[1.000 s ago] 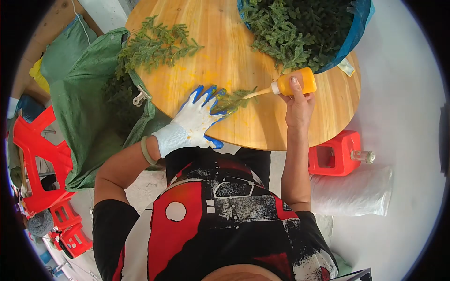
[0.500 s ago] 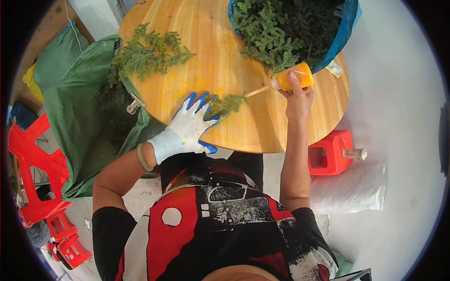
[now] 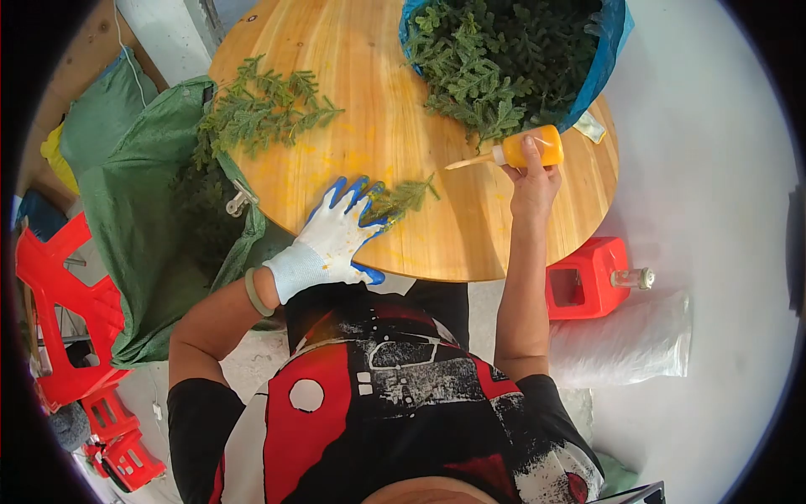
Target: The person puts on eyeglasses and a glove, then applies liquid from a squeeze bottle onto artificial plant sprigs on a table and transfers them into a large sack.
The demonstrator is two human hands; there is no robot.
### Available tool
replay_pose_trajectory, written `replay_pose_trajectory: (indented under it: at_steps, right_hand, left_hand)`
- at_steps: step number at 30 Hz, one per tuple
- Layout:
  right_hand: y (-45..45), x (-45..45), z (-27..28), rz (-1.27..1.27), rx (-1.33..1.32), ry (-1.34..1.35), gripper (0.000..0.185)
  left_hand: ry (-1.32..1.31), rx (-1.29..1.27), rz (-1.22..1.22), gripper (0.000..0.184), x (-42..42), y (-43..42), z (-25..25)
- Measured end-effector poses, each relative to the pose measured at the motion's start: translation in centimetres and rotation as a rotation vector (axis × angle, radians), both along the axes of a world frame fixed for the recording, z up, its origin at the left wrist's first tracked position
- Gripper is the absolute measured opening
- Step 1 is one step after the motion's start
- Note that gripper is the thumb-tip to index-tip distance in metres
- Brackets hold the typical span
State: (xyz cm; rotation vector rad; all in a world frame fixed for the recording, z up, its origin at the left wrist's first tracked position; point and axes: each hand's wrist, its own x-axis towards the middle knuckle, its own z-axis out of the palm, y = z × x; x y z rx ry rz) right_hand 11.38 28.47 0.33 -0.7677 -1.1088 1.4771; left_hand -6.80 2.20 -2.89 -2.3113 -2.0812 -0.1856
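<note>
On the round wooden table [image 3: 369, 101], my left hand [image 3: 338, 233], in a white and blue glove, rests with its fingers spread at the base of a small green sprig [image 3: 405, 198]. My bare right hand [image 3: 535, 181] is wrapped round a yellow squeeze bottle [image 3: 547, 146], held tilted above the table. The bottle's long nozzle points left and stands a little apart from the sprig's tip. Several green sprigs [image 3: 269, 109] lie at the table's left. Yellow marks dot the wood between them and the glove.
A blue bag [image 3: 613, 50] full of green branches [image 3: 504, 67] stands at the table's back right. A green sack [image 3: 151, 218] is clipped at the left edge. Red stools [image 3: 600, 273] stand on both sides, with a plastic-wrapped roll [image 3: 630, 340] at the right.
The bottle's nozzle has moved away from the sprig, which it was touching or almost touching. My gloved hand still rests at the sprig's base. The whole view has shifted slightly.
</note>
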Motion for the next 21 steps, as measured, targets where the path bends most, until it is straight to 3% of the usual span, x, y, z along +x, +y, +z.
replay_pose_trajectory:
  at_steps: [6, 10, 13, 15, 18, 21]
  right_hand:
    - [0.9, 3.5, 0.3, -0.071, -0.029, 0.244, 0.031]
    - [0.5, 6.4, 0.3, -0.066, -0.074, 0.317, 0.029]
    - [0.8, 7.3, 0.0, -0.061, -0.118, 0.431, 0.033]
    - [0.7, 8.2, -0.3, -0.059, -0.17, 0.52, 0.036]
    - [0.3, 8.6, -0.3, -0.033, -0.243, 0.611, 0.039]
    - [-0.2, 9.2, -0.3, -0.012, -0.315, 0.707, 0.042]
  left_hand:
    - [0.051, 0.008, 0.262, 0.079, -0.9, -0.5, 1.3]
    - [0.184, 0.251, 0.712, 0.07, -2.0, -1.4, 1.6]
    - [0.029, 0.495, 0.518, 0.055, 1.5, 0.6, 3.2]
    - [-0.193, 0.644, 0.179, 0.043, 2.0, 3.9, 2.7]
    - [-0.391, 0.658, 0.313, 0.028, -1.5, 12.3, 0.7]
    - [-0.421, 0.647, 0.427, 0.022, -5.5, 19.8, -1.8]
